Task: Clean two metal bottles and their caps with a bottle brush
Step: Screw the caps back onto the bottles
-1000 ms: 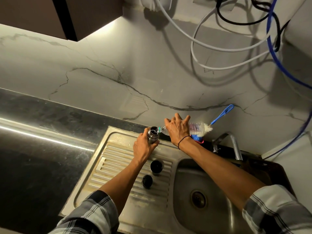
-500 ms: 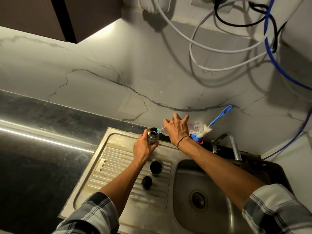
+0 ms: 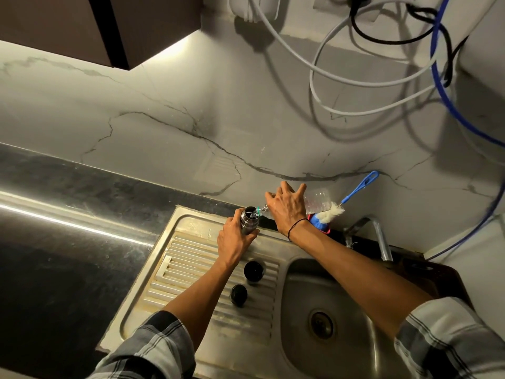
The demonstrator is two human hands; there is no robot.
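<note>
Steel bottle (image 3: 249, 220) gripped by left hand (image 3: 234, 240) — right hand (image 3: 287, 207) tips clear plastic bottle (image 3: 314, 202) into it.

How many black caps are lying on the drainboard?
2. One cap lies on the ribbed drainboard near the basin edge; the other cap lies just in front of it.

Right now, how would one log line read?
left hand grips metal bottle | right hand tips plastic bottle into it | bottle brush idle

bottle (image 3: 249, 221): shiny metal | drainboard (image 3: 191, 258): dull stained steel | wall (image 3: 191, 132): smooth marble
</note>
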